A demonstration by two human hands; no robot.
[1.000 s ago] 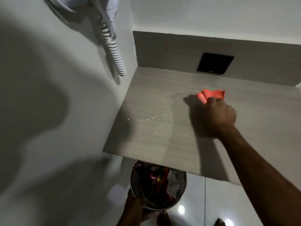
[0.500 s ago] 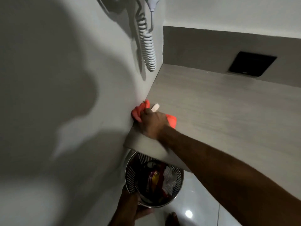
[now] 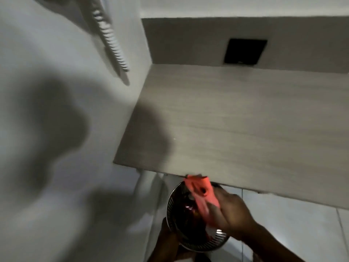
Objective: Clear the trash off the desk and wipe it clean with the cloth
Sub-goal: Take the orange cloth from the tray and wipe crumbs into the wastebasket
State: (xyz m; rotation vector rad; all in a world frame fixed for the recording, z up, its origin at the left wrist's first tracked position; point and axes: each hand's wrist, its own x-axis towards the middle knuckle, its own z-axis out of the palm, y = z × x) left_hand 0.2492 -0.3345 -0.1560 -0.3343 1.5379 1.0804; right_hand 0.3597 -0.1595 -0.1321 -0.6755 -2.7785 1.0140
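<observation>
My right hand point(image 3: 230, 216) grips an orange-red cloth point(image 3: 200, 193) just off the front edge of the grey wood-grain desk point(image 3: 236, 120), directly over a round metal mesh bin point(image 3: 175, 203). The bin holds dark and red wrappers, mostly hidden by the cloth and hand. My left hand point(image 3: 166, 241) holds the bin from below at its near left rim, under the desk edge. The desk top looks bare apart from a tiny white speck near its middle left. The picture is motion-blurred.
A white wall point(image 3: 56, 129) runs along the desk's left side with a coiled white cord point(image 3: 111, 40) hanging on it. A black square panel point(image 3: 243, 52) sits in the grey back panel. White glossy floor tiles point(image 3: 283, 224) lie below the desk.
My right hand swept the cloth from the desk's middle to the left wall, then forward off the front edge over the bin. The white crumbs on the desk are gone. My left hand kept holding the bin.
</observation>
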